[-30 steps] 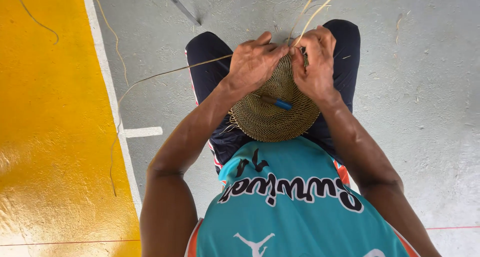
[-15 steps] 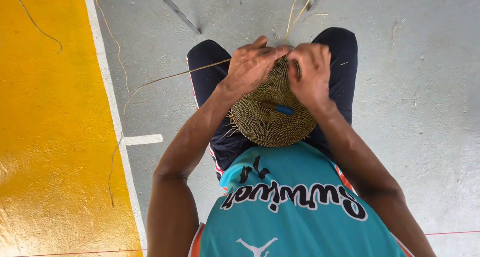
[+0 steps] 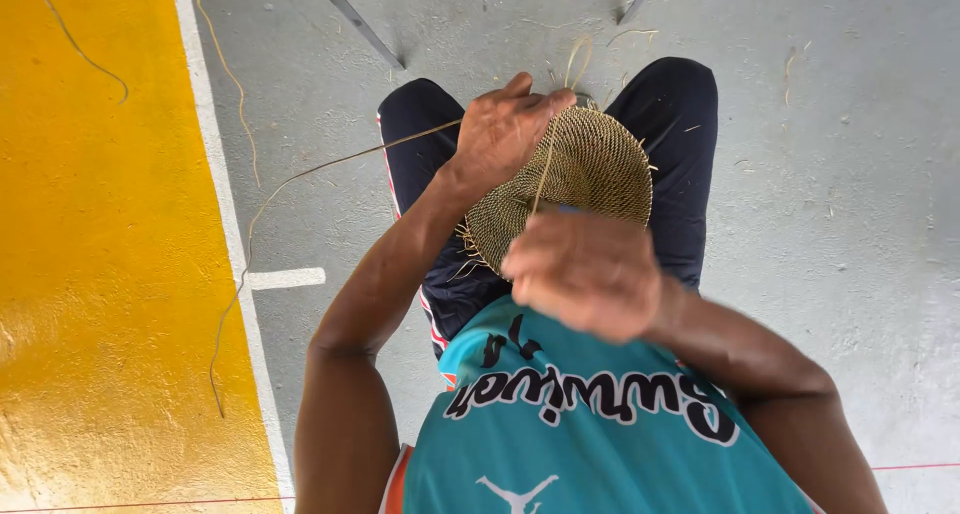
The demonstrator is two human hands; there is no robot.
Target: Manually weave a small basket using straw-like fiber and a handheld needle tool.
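Note:
A round woven straw disc (image 3: 590,169) rests on my lap between my dark-trousered knees. My left hand (image 3: 505,129) grips its far left rim. My right hand (image 3: 588,272) is raised toward me, blurred, fingers closed on a thin straw strand (image 3: 546,169) that runs taut from the hand up to the disc's far rim. Another long strand (image 3: 300,179) trails from under my left hand out to the left across the floor.
Grey concrete floor (image 3: 830,204) with scattered straw bits lies ahead and to the right. A white painted line (image 3: 215,189) borders a yellow floor area (image 3: 100,274) on the left. Two metal legs (image 3: 355,19) stand at the top.
My right hand has left the disc's rim and pulled back toward my chest, drawing a strand tight. My left hand stays on the rim.

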